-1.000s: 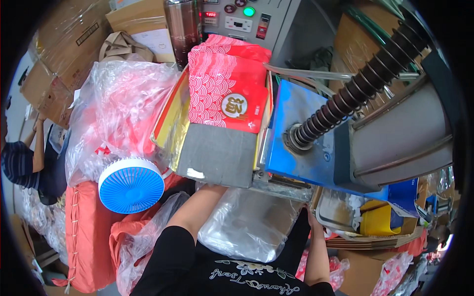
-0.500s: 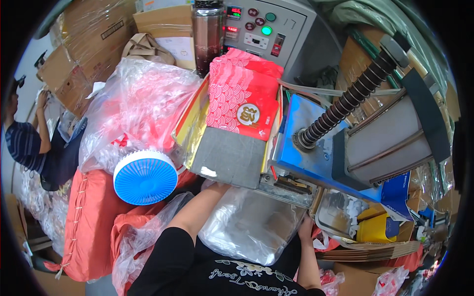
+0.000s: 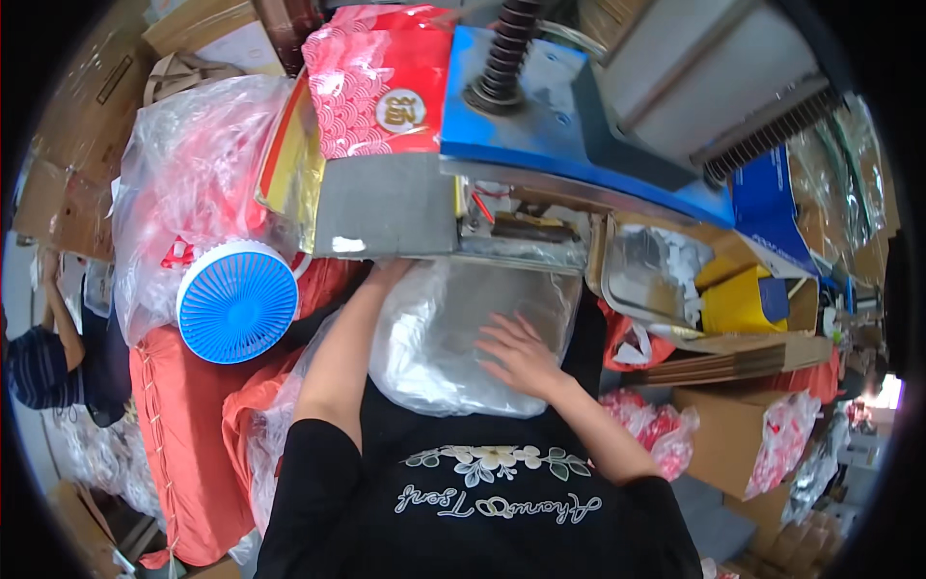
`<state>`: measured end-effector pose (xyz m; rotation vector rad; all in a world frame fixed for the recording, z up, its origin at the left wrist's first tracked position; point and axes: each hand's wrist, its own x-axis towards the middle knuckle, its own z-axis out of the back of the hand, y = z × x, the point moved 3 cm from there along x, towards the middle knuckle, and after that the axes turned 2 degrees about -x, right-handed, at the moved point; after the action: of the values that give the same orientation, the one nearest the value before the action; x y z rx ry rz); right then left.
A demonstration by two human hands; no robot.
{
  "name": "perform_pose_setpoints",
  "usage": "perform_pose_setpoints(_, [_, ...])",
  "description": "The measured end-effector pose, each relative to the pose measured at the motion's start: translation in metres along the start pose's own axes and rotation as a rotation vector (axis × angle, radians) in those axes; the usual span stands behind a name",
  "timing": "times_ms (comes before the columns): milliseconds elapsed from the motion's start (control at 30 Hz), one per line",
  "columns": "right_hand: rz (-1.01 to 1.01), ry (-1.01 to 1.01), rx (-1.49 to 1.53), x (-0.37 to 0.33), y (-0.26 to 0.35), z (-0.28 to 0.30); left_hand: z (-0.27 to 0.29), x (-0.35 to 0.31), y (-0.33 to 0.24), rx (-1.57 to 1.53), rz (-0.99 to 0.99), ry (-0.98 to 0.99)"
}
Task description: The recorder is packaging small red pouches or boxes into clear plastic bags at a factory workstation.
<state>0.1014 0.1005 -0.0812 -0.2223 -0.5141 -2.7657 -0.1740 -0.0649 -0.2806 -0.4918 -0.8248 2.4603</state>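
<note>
My right hand (image 3: 518, 353) lies palm down with fingers spread on a flat ledge wrapped in clear plastic (image 3: 424, 338), close in front of my body. My left hand (image 3: 390, 274) reaches to the ledge's far left corner, against the near edge of a grey block (image 3: 386, 205); its fingers are hidden there. On the block's far part rests a stack of red and pink printed bags (image 3: 371, 82). Right of it stands a press-like machine with a blue plate (image 3: 588, 130) and a spring-wound rod (image 3: 505, 58). Below the plate is a metal bed (image 3: 531, 232) with a red-handled piece on it.
At left are a blue and white fan (image 3: 238, 301), a clear bag of pink and red material (image 3: 207, 159) and a red sack (image 3: 183, 454). A clear tub (image 3: 656, 265), yellow container (image 3: 738, 301) and flattened cardboard (image 3: 733, 360) sit right. Another person (image 3: 43, 372) is far left.
My right hand has come from beside the machine's right edge onto the plastic-wrapped ledge. My left hand stays by the grey block. The view has tilted down and turned right.
</note>
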Motion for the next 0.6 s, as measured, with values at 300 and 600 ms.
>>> perform_pose_setpoints(300, [-0.371,1.325,-0.223,-0.037,-0.101,-0.203,0.054,-0.049,-0.049,-0.356,0.02,-0.039])
perform_pose_setpoints(600, [-0.293,0.315,0.344,-0.021,-0.025,-0.068,0.134,-0.18,-0.156,-0.473,-0.247,-0.611])
